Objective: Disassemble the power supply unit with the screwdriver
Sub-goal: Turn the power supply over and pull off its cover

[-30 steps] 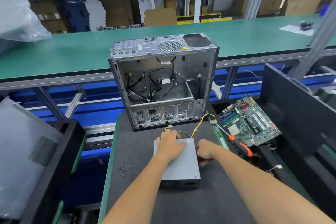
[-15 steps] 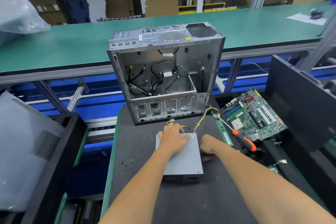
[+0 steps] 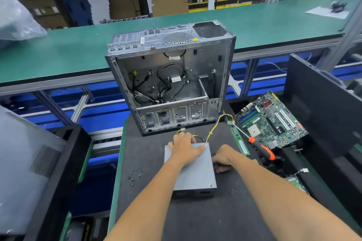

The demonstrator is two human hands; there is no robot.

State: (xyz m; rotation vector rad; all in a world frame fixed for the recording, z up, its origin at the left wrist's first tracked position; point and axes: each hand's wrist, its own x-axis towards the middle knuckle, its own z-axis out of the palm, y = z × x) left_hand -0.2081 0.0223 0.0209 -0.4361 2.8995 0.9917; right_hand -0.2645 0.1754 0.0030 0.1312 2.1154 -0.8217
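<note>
The grey power supply unit [image 3: 193,174] lies flat on the dark mat, and its yellow and black cables [image 3: 215,125] run toward the open computer case [image 3: 170,80]. My left hand [image 3: 185,147] rests palm-down on the unit's far end, with the thumb along its right corner. My right hand [image 3: 224,157] sits on the mat against the unit's right side. Its fingers are curled under, and what they touch is hidden. The orange-handled screwdriver [image 3: 261,147] lies untouched to the right, its shaft pointing at the case.
Several loose screws [image 3: 135,176] lie on the mat left of the unit. A green memory stick [image 3: 240,140] and a motherboard [image 3: 271,118] lie at the right. Black bins stand at left [image 3: 64,162] and right [image 3: 321,107]. A green conveyor [image 3: 78,45] runs behind.
Both hands stay where they were on and beside the power supply unit. Only my view has shifted a little.
</note>
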